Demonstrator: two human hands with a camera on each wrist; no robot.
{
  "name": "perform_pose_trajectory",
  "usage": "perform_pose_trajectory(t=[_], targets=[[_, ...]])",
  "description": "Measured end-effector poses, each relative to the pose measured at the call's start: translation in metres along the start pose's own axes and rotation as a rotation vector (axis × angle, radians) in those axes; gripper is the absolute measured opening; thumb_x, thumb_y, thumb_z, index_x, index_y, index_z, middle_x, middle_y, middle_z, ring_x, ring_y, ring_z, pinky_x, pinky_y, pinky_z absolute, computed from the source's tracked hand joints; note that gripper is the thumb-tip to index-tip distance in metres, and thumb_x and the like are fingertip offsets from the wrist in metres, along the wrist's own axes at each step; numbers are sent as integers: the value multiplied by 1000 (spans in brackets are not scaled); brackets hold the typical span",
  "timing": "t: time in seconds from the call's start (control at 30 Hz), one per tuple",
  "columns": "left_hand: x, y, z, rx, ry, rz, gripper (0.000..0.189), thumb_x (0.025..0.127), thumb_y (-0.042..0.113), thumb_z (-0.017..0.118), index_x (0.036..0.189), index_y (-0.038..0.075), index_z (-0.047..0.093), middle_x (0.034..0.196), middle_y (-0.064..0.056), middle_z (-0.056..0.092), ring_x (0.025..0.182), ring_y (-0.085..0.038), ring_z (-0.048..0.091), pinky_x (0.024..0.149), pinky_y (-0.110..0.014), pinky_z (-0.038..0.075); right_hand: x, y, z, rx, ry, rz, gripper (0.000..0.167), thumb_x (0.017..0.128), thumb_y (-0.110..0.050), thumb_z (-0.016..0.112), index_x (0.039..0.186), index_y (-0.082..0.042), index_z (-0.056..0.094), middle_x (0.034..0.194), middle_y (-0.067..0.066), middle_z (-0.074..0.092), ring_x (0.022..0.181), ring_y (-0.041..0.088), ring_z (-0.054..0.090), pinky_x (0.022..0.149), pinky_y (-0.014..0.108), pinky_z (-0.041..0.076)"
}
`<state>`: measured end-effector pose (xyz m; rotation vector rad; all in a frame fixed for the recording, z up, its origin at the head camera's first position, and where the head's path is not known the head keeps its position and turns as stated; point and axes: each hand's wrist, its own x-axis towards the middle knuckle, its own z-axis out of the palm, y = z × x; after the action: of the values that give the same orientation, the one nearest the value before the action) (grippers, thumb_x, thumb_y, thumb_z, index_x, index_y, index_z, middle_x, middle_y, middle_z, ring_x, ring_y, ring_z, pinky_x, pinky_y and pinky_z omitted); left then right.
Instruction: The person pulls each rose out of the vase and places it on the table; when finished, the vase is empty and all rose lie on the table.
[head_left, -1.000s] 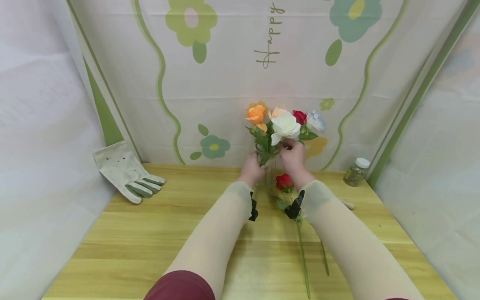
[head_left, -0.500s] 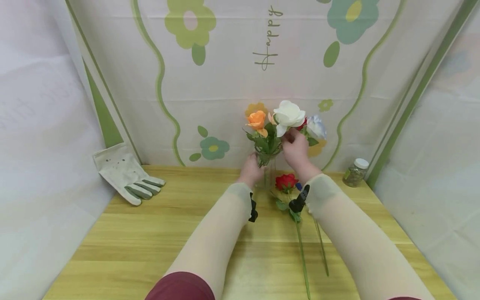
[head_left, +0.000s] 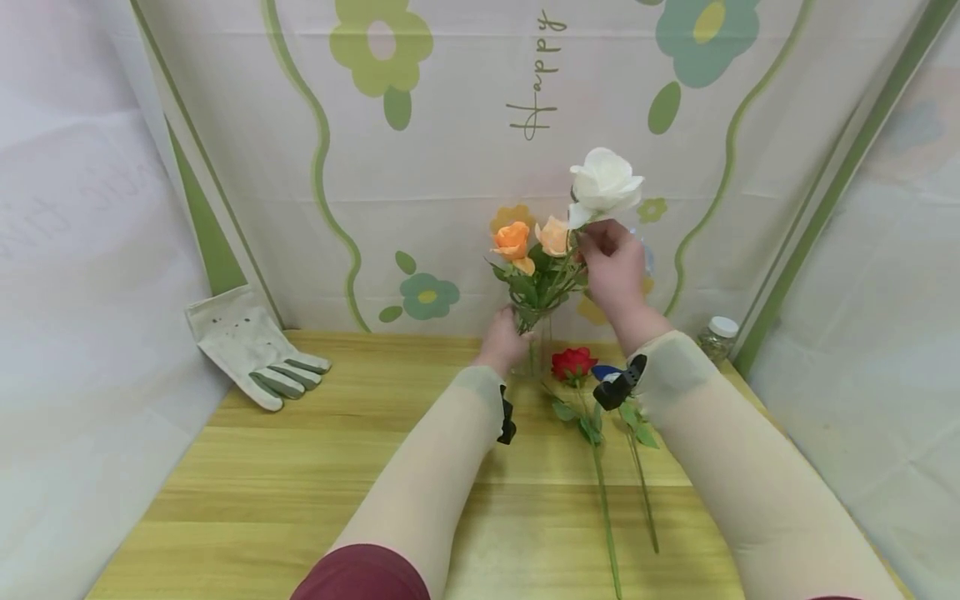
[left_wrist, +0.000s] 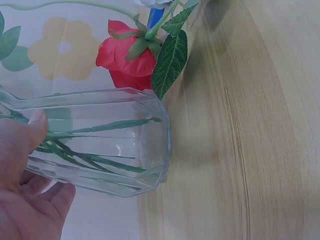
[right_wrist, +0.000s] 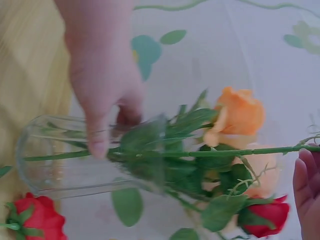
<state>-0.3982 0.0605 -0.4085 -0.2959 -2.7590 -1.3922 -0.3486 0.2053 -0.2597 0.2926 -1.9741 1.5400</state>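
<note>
One left hand (head_left: 504, 340), centre, gripping glass vase (head_left: 540, 354); one right hand (head_left: 618, 262) pinching white rose (head_left: 606, 182); red rose (head_left: 573, 364) beside vase; glove (head_left: 258, 343), left; tabletop (head_left: 315, 475) broad, lower left.

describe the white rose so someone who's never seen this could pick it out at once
On the wooden table, find the glass vase near the far edge, held by the left hand. Look up and to the right, where the right hand pinches the white rose just below its bloom. It stands higher than the orange rose and peach rose, and is fully white.
</note>
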Motion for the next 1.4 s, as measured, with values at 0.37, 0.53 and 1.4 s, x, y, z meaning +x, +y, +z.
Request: perform_pose_trajectory(t=[0.37,0.53,1.4], targets=[[4,0,0,-7,-6,-9,77,95,33,67,154,4,28,154,-15,35,139,-30,36,113,-38,31,-3,-47,-35,225,108,-100,7,94,-3,65,100,-4,70,87,11,68,67,22,62,56,23,53],[4,-1,0,-21,-13,-17,77,95,33,67,154,4,28,154,-16,34,139,-30,36,113,-39,31,-11,-58,-65,324,135,-96,19,93,-4,68,111,-1,70,90,16,68,68,23,62,57,26,55],[0,1,-3,-79,4,41,68,93,25,71,149,5,38,148,-15,43,134,-32,43,111,-43,34,-148,138,-209,-427,-408,664,34,103,-11,48,121,16,54,88,13,64,65,21,58,56,36,53]])
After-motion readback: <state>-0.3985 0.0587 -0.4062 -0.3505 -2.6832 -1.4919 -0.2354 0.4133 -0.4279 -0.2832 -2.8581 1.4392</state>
